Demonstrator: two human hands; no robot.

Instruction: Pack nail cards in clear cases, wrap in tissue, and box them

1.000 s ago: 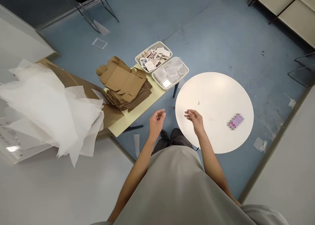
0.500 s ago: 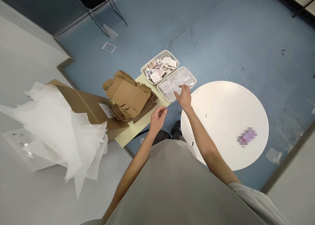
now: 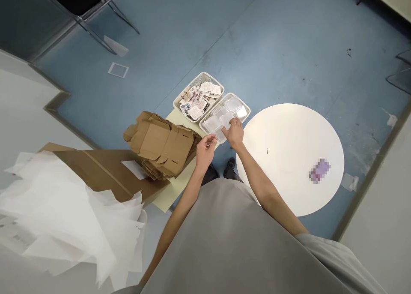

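Presently, the right hand [image 3: 234,133] reaches over the clear plastic cases [image 3: 221,112] in their white basket [image 3: 248,109], fingertips partly obscured, grip undeterminable; the left hand [image 3: 205,153], fingers curled, is near the same basket, and whether it holds anything cannot be told. Adjacent, the printed cards [image 3: 195,112] are illegible. Farther out, stacked cardboard [image 3: 162,146] partly hides the yellow tabletop [image 3: 175,191], and pixelation masks a purple item [image 3: 320,170] on the round table [image 3: 285,135].

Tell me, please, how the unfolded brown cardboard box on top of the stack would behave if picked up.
The unfolded brown cardboard box is probably light, being thin board. Its flat panels look stiff, though the creases may hinge. Its projecting flaps could catch on the stack beneath.
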